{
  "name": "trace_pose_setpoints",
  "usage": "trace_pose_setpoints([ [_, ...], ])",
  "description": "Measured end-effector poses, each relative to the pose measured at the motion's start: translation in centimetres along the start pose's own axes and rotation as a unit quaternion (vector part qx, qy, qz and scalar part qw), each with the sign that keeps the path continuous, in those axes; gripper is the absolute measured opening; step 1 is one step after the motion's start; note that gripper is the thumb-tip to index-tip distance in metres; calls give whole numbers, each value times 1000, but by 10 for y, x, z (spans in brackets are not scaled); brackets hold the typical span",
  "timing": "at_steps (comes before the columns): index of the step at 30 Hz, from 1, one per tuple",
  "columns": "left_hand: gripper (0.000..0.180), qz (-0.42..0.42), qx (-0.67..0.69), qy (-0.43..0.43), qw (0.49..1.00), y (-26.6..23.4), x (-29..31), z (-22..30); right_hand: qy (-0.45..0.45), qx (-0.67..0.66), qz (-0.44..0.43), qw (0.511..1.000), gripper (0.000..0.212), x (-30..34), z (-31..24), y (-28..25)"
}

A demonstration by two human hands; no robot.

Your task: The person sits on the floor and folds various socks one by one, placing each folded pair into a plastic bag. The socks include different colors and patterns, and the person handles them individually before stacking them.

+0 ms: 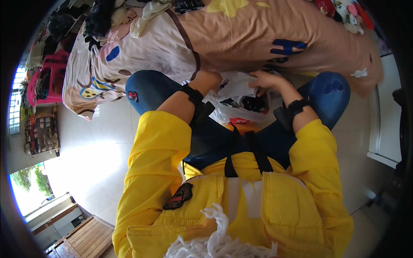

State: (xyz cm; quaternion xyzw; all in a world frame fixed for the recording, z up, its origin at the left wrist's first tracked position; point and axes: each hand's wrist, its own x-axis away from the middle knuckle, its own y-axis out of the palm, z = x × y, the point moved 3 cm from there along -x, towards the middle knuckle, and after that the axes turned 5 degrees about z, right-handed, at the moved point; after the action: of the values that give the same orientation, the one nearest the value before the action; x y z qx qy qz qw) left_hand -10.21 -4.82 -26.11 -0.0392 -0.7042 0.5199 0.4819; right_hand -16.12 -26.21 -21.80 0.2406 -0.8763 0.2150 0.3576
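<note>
A white plastic bag [221,112] stands between my knees, its mouth spread. Inside it lie dark, crumpled items [253,103] and something red [238,121]. At the bag's far left rim is my left hand [208,80], curled closed; its fingertips and whatever they grip are hidden. My right hand [264,81] has its fingers bent around the bag's far right edge, gripping the thin plastic. Dark bands with small black boxes are strapped on both wrists.
Just beyond my knees stretches a bed or couch under a peach and white patterned cover [245,38]. Clothes [148,15] are heaped on its far left. A pink plastic chair [56,79] and a shoe rack [42,133] stand left; a white cabinet [385,112] stands right.
</note>
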Motion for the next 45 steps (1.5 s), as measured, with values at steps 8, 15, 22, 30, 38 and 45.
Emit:
trace_pose_setpoints([
  [8,50,21,-2,0,1000,-21,10,19,15,449,99,888,39,-61,53,4],
  [15,29,129,75,54,987,-26,5,31,-20,440,213,872,33,-78,47,-2],
  [22,21,336,192,162,908,-127,66,63,-183,399,110,892,42,-43,-9,18],
  [30,17,584,392,71,707,-245,99,-10,-367,171,-14,914,29,75,-128,-7],
  [38,14,560,391,42,729,-232,65,-34,-396,196,354,824,11,92,-193,-164],
  [45,14,576,370,71,726,-253,67,-17,-397,252,552,689,5,55,-219,-264],
])
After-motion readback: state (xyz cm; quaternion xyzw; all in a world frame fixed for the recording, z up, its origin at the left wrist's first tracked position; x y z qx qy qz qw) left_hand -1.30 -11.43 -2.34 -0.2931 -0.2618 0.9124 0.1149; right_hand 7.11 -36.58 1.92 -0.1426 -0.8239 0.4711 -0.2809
